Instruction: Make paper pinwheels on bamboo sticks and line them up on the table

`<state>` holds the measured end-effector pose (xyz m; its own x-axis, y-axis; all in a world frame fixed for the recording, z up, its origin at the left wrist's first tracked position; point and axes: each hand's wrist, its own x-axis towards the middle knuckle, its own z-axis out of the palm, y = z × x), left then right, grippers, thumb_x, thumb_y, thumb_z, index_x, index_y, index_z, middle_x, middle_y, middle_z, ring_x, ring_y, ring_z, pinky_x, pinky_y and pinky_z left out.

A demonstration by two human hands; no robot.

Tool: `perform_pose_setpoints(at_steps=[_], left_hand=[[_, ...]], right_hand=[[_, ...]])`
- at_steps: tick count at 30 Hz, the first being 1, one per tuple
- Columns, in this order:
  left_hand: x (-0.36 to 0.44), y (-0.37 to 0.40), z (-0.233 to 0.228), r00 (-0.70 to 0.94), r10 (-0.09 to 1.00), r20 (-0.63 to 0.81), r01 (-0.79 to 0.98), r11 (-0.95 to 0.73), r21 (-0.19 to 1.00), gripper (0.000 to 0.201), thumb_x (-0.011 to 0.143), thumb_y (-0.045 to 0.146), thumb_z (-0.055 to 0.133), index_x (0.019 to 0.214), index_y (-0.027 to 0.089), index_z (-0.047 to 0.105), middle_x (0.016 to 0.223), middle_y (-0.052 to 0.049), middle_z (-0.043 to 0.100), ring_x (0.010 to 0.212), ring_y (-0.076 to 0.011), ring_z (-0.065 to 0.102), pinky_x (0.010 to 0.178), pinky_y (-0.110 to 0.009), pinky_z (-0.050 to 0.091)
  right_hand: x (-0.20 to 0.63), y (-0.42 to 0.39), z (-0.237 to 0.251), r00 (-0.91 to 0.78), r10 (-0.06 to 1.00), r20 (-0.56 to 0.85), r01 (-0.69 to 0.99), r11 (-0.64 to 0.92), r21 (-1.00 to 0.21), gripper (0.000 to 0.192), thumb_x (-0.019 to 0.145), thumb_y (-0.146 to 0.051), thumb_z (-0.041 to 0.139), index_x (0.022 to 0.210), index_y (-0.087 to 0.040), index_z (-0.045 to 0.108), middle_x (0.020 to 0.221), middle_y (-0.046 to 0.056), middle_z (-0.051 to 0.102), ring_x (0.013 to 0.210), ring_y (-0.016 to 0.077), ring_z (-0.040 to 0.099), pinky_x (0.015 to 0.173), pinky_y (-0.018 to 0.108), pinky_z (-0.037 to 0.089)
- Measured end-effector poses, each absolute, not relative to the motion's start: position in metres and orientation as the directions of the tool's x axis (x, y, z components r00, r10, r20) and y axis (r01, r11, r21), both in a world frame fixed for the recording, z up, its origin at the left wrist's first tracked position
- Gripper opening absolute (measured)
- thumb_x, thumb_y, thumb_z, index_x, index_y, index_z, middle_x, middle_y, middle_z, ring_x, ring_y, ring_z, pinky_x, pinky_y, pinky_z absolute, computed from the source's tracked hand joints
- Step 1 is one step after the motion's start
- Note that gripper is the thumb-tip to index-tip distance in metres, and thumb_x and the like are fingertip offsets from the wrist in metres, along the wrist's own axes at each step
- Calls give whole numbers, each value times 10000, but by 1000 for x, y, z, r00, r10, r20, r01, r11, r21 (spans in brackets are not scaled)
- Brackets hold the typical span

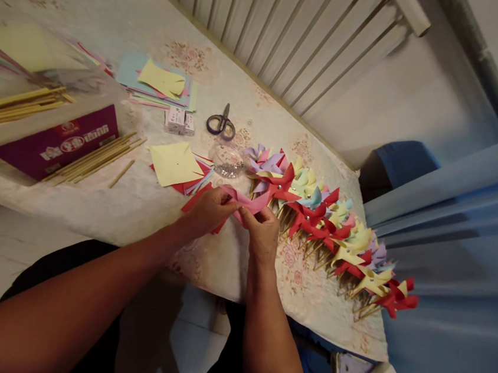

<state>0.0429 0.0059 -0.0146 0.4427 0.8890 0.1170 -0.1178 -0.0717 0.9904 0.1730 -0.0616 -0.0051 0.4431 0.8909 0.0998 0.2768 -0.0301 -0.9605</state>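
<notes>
Nearest the camera, two bare forearms reach up over the front edge of the desk (108, 207), which is covered in a pale cloth with a faded floral print. The left hand (209, 211) and right hand (263, 230) meet over that edge, fingers of both pinched shut on a pink paper piece (247, 201) held just above red paper sheets (194, 200). The pink piece is partly folded; its long axis runs roughly left to right, the pointed end toward the right.

Just right of the hands, a row of finished paper pinwheels (329, 224) on wooden sticks stretches away to the right. Beyond the hands lie a yellow cut square (172, 162), a clear dish of pins (227, 161), loose wooden sticks (96, 160) and a purple box (55, 141). Farther back are scissors (221, 124), small white boxes (179, 120) and stacked coloured paper (159, 82). Behind the desk stands a white slatted panel (291, 36) against a wall.
</notes>
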Motion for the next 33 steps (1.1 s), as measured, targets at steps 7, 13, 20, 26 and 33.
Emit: perform_pose_setpoints(at_steps=[7, 13, 20, 26, 33], left_hand=[[43, 7, -17, 466, 873, 145, -132, -93, 987, 193, 746, 276, 605, 612, 165, 522, 684, 28, 465, 585, -93, 430, 536, -232, 343], [42, 6, -15, 484, 864, 136, -109, -95, 989, 237, 738, 287, 611, 588, 176, 465, 680, 30, 437, 590, -95, 418, 523, -234, 320], [41, 3, -9, 494, 861, 118, -114, -71, 991, 223, 716, 290, 595, 582, 176, 458, 663, 38, 417, 574, -86, 391, 505, -223, 293], [39, 2, -10, 502, 863, 61, -130, 6, 991, 206, 701, 308, 655, 617, 180, 517, 612, 41, 443, 543, -95, 428, 485, -226, 310], [37, 2, -16, 564, 825, -48, -130, 146, 981, 241, 695, 337, 705, 625, 185, 532, 512, 56, 434, 454, -88, 420, 426, -214, 287]], right_hand=[[172, -62, 0, 414, 909, 43, 210, -49, -976, 252, 708, -405, 765, 731, -165, 689, 625, -47, 527, 567, 88, 400, 562, 225, 337], [169, -62, 7, 420, 907, -4, 157, -77, -985, 280, 663, -411, 777, 773, -162, 713, 648, -38, 583, 580, 94, 451, 564, 225, 351], [173, -61, 0, 448, 894, -11, 178, -101, -979, 297, 667, -441, 760, 726, -157, 692, 618, -43, 562, 562, 88, 432, 541, 222, 333], [173, -61, 2, 424, 905, -43, 126, -106, -986, 313, 646, -435, 780, 743, -155, 680, 639, -34, 591, 571, 93, 463, 544, 221, 361], [172, -62, 5, 457, 888, -56, 129, -128, -983, 287, 632, -401, 750, 650, -159, 598, 561, -66, 496, 512, 63, 363, 487, 204, 284]])
